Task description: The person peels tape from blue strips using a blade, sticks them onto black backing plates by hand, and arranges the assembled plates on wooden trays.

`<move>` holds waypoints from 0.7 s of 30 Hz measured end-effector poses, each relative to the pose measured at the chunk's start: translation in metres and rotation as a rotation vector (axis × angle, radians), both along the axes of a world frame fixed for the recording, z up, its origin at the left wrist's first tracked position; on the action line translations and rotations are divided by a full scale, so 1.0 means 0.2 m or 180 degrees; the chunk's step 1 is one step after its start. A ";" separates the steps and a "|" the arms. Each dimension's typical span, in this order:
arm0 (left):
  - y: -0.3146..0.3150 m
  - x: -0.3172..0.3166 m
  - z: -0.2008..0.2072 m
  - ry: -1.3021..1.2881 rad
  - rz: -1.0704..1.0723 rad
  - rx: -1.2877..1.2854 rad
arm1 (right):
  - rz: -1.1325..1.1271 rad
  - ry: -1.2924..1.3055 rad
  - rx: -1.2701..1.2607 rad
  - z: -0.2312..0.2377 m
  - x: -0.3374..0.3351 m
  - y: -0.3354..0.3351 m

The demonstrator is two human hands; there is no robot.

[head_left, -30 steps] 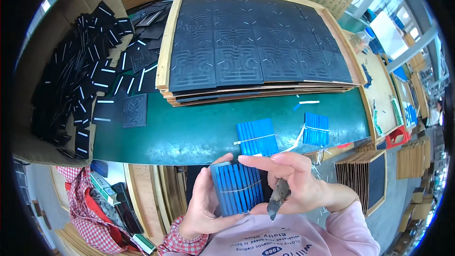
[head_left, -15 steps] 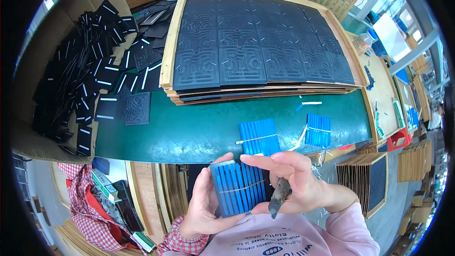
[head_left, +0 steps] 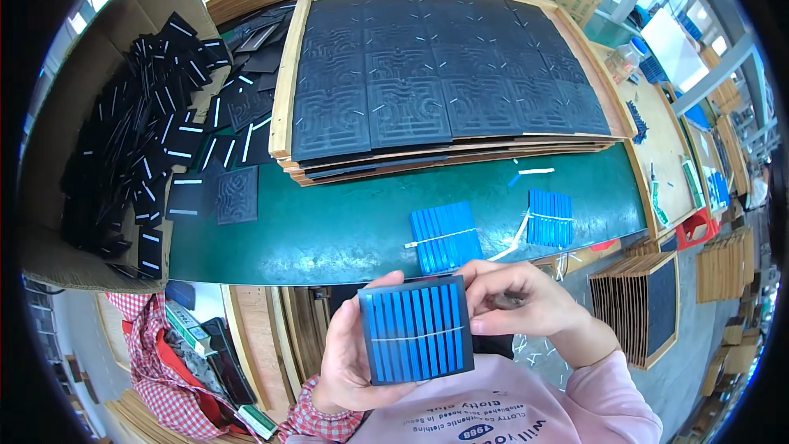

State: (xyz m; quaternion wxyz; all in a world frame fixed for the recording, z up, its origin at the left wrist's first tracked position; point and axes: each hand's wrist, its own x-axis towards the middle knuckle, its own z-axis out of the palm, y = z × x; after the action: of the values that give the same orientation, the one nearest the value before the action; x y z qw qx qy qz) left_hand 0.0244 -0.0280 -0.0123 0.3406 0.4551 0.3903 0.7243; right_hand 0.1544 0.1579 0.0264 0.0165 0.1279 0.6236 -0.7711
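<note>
A square black plate carrying a row of upright blue solar cell strips (head_left: pixel 415 325) is held up in front of me, tilted, with a thin pale ribbon across the strips. My left hand (head_left: pixel 349 353) is closed on its left and lower edge, fingers partly behind it. At the right edge, my right hand (head_left: pixel 518 300) pinches the plate between bent fingers and thumb. Something small and grey shows in that palm, mostly hidden. On the green table just beyond lie a set of blue strips (head_left: pixel 445 237) joined by a pale ribbon and a smaller similar set (head_left: pixel 550 218).
Stacked wooden-framed trays (head_left: pixel 288 115) of black patterned squares fill the table's far side. A cardboard box (head_left: pixel 45 214) of loose black squares stands at left. White ribbon scraps (head_left: pixel 536 171) lie on the table. More framed panels (head_left: pixel 633 312) stand at the right; checked cloth (head_left: pixel 156 362) is at lower left.
The plate has turned to face me more fully. My right hand has moved from its front to its right edge, and the dark pointed tool it held is now mostly out of sight.
</note>
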 end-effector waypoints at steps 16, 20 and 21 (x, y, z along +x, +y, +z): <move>0.05 0.04 0.04 0.1736 0.0725 -0.0167 | -0.0550 0.0702 0.2752 0.03 -0.06 -0.05; 0.01 0.01 0.02 0.1703 0.0954 -0.0167 | -0.0692 0.0272 0.1963 -0.02 -0.01 -0.04; 0.01 0.01 0.02 0.1716 0.0954 -0.0168 | -0.0796 0.0364 0.1457 -0.04 -0.01 -0.05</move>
State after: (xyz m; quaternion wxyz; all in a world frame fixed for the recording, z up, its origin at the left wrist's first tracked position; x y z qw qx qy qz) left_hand 0.0270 -0.0261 -0.0091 0.1259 0.5591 0.5480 0.6093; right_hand 0.1534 0.1483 0.0178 -0.1435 0.1605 0.7610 -0.6120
